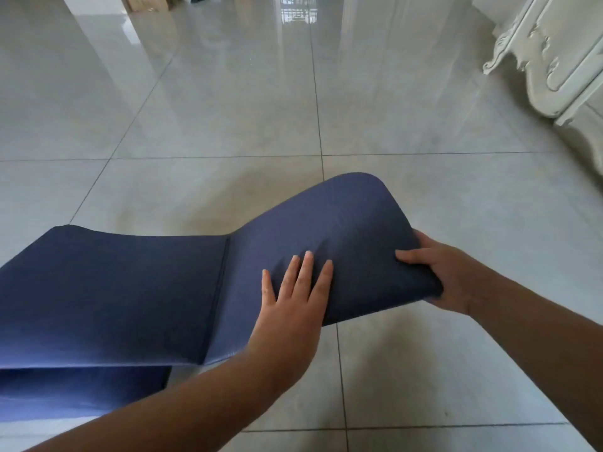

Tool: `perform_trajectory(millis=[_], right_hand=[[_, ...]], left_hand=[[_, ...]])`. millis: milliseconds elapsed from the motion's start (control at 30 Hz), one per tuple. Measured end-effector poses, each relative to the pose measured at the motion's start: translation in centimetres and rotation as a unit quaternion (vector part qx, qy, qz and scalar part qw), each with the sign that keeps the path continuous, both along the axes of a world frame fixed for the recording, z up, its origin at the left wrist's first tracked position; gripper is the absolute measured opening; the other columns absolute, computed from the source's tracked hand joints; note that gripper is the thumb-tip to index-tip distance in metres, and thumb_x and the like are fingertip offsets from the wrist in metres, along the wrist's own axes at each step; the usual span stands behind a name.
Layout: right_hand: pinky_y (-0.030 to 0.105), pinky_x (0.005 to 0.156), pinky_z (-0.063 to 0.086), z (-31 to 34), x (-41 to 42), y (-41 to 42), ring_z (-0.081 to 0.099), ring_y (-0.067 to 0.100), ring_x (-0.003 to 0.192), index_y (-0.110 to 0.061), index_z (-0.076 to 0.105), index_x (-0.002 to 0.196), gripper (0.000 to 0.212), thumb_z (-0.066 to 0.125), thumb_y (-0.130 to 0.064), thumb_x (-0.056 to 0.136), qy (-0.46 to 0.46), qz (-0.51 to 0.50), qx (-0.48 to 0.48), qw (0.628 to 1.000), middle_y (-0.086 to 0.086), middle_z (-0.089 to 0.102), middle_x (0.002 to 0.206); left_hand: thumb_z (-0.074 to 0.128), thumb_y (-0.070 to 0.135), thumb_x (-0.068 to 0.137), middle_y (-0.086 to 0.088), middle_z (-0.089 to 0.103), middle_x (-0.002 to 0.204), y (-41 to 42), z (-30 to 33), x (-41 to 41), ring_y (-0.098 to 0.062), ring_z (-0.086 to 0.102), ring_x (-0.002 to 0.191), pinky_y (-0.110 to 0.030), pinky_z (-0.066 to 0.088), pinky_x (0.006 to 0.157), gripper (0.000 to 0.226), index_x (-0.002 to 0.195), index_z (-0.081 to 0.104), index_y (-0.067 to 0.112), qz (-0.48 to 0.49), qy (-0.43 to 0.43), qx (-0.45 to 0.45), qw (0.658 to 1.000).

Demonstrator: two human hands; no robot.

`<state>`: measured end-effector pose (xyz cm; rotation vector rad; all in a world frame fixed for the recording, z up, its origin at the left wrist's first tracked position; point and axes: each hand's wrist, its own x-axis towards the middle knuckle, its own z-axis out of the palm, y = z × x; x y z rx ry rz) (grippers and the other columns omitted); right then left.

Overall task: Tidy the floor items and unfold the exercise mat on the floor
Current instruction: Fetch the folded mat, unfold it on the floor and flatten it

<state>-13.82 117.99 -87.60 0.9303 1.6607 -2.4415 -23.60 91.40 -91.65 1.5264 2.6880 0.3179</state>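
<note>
A dark blue folding exercise mat [130, 288] is partly opened above the tiled floor, with a crease down its middle and further folded layers beneath at the lower left. Its right panel is lifted and bent upward. My left hand [293, 298] lies flat with straight fingers on top of that right panel. My right hand [440, 272] grips the panel's right edge, thumb on top and fingers underneath.
Glossy grey floor tiles [228, 109] stretch ahead and to the right. A white carved cabinet [551, 50] stands at the upper right. Cardboard boxes [146, 1] sit far back at the top left.
</note>
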Motion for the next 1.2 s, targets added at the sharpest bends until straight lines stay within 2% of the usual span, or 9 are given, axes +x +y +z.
perform_trajectory(millis=[267, 367, 433, 533, 667, 833, 933, 1100, 1200], right_hand=[[0.04, 0.079, 0.059, 8.0, 9.8, 9.9, 0.071, 0.031, 0.105, -0.013, 0.075, 0.12, 0.051, 0.077, -0.042, 0.078, 0.128, -0.133, -0.017, 0.983, 0.011, 0.075, 0.119], [0.067, 0.119, 0.017, 8.5, 14.3, 12.4, 0.026, 0.04, 0.152, -0.011, 0.037, 0.156, 0.072, 0.042, -0.058, 0.102, 0.218, -0.18, -0.146, 0.948, 0.019, 0.035, 0.162], [0.07, 0.12, -0.001, 7.4, 17.4, 13.1, 0.01, 0.042, 0.155, -0.014, 0.011, 0.163, 0.088, 0.03, -0.072, 0.1, 0.245, -0.179, -0.228, 0.925, 0.022, 0.023, 0.167], [0.074, 0.116, 0.021, 4.3, 21.3, 14.0, 0.038, 0.047, 0.146, -0.016, 0.02, 0.162, 0.098, 0.058, -0.069, 0.089, 0.272, -0.201, -0.18, 0.924, 0.02, 0.038, 0.158], [0.056, 0.105, 0.05, -0.4, 23.6, 12.6, 0.054, 0.038, 0.137, -0.023, 0.044, 0.152, 0.06, 0.063, -0.04, 0.097, 0.164, -0.29, -0.064, 0.941, 0.011, 0.054, 0.152], [0.052, 0.107, 0.051, -5.0, 27.6, 14.9, 0.065, 0.031, 0.125, -0.022, 0.07, 0.13, 0.032, 0.053, -0.024, 0.102, 0.094, -0.423, -0.067, 0.899, 0.008, 0.068, 0.137], [0.057, 0.112, 0.042, -8.1, 30.7, 17.5, 0.06, 0.038, 0.13, -0.01, 0.056, 0.143, 0.043, 0.051, -0.02, 0.102, 0.095, -0.498, -0.102, 0.856, 0.015, 0.063, 0.143], [0.047, 0.092, 0.054, -13.3, 33.8, 21.2, 0.067, 0.029, 0.122, -0.012, 0.06, 0.137, 0.04, 0.06, -0.024, 0.099, 0.065, -0.621, -0.15, 0.766, 0.004, 0.07, 0.135], [0.046, 0.087, 0.055, -16.9, 33.8, 21.4, 0.067, 0.027, 0.119, -0.016, 0.062, 0.132, 0.039, 0.066, -0.032, 0.097, -0.009, -0.668, -0.179, 0.722, 0.0, 0.071, 0.131]], left_hand=[[0.081, 0.014, 0.069, -0.018, 0.04, 0.16, 13.6, 7.2, 7.3, -0.04, 0.036, 0.148, -0.074, 0.036, 0.105, 0.104, 0.155, 0.024, 0.017, -0.023, 0.002, 0.096, 0.995], [0.072, 0.014, 0.082, -0.016, 0.02, 0.169, 19.6, 7.3, 11.1, -0.037, 0.016, 0.155, -0.076, 0.013, 0.114, 0.106, 0.158, 0.0, 0.02, -0.024, -0.046, 0.121, 0.991], [0.058, 0.011, 0.095, -0.009, -0.008, 0.172, 23.1, 6.4, 13.4, -0.031, -0.013, 0.157, -0.067, -0.01, 0.117, 0.105, 0.153, -0.027, 0.031, -0.031, -0.077, 0.116, 0.99], [0.049, 0.011, 0.101, -0.007, -0.014, 0.171, 27.8, 4.6, 17.1, -0.031, -0.018, 0.156, -0.064, -0.008, 0.12, 0.097, 0.149, -0.032, 0.034, -0.056, -0.112, 0.107, 0.986], [0.045, 0.026, 0.105, -0.008, -0.014, 0.171, 33.0, 1.5, 22.4, -0.033, -0.016, 0.156, -0.063, -0.004, 0.121, 0.088, 0.148, -0.031, 0.033, -0.102, -0.152, 0.066, 0.981], [0.037, 0.033, 0.109, -0.008, -0.016, 0.171, 36.2, -2.4, 27.5, -0.032, -0.017, 0.156, -0.06, -0.003, 0.123, 0.078, 0.155, -0.025, 0.027, -0.173, -0.166, 0.0, 0.971], [0.05, 0.042, 0.102, -0.005, -0.017, 0.171, 34.1, -5.2, 28.6, -0.03, -0.018, 0.156, -0.064, -0.009, 0.121, 0.093, 0.156, -0.024, 0.029, -0.215, -0.156, -0.059, 0.962], [0.091, 0.05, 0.051, -0.013, 0.056, 0.149, 26.6, -9.7, 27.2, -0.036, 0.052, 0.137, -0.066, 0.033, 0.11, 0.104, 0.145, 0.058, 0.021, -0.171, -0.133, -0.153, 0.964], [0.095, 0.048, 0.032, -0.011, 0.068, 0.134, 23.4, -12.2, 25.5, -0.036, 0.067, 0.12, -0.06, 0.021, 0.108, 0.1, 0.127, 0.073, 0.025, -0.177, -0.114, -0.184, 0.96]])
